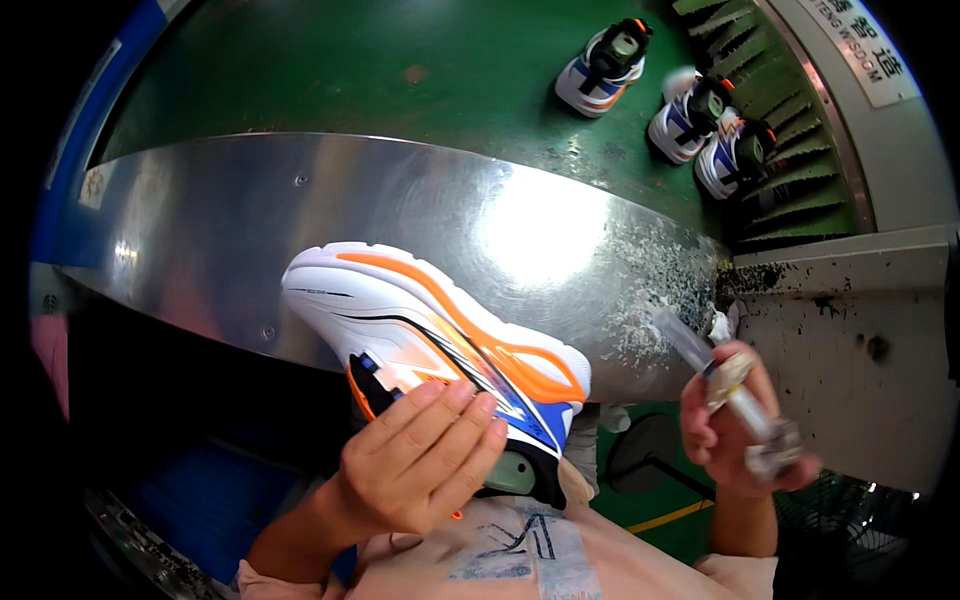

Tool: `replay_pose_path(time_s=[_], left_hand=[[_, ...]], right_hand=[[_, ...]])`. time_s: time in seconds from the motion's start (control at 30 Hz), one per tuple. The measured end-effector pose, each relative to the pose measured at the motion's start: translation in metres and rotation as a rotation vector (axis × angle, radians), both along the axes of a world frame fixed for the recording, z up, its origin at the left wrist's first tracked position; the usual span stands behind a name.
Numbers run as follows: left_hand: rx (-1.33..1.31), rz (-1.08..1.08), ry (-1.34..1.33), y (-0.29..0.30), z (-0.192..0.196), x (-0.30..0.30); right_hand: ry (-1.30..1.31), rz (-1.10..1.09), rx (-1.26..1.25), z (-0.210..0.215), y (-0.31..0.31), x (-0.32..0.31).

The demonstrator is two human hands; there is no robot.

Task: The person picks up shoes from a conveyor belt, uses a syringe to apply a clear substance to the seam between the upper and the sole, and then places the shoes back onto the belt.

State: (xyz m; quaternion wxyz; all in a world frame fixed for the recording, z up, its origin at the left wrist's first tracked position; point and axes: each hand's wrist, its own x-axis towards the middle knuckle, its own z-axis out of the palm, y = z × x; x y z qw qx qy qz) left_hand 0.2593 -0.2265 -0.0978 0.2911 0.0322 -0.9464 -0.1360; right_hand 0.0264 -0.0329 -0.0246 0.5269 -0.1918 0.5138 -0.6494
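Left hand (425, 465): closed round the shoe (440, 345), held sole-up and tilted over the steel bench (300, 210).
Right hand (735, 430): fist tight on a brush (730, 385), bristles apart from the shoe.
Risk: the tilted shoe could slip; brush residue might smear the upper.

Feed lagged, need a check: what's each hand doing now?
Left hand: closed on the white, orange and blue sneaker.
Right hand: closed on a glue-caked brush.

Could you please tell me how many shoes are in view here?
4: one shoe held in the left hand, one alone on the green belt, and a pair further right on it.
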Motion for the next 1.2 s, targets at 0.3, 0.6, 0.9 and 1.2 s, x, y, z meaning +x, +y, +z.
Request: replay_pose_path(time_s=[0.3, 0.6, 0.9, 1.2], left_hand=[[0.085, -0.043, 0.079, 0.001, -0.017, 0.006], [0.043, 0.003, 0.132, 0.016, -0.001, 0.012], [-0.004, 0.027, 0.128, 0.016, 0.001, 0.016], [0.033, 0.009, 0.189, 0.013, -0.010, 0.016]], right_hand=[[-0.649, 0.460, -0.141, 0.021, -0.172, 0.036], [-0.543, 0.688, -0.022, 0.023, -0.202, 0.053], [-0.318, 0.711, 0.135, 0.033, -0.215, 0.065], [0.184, 0.566, 0.557, 0.063, -0.211, 0.087]])
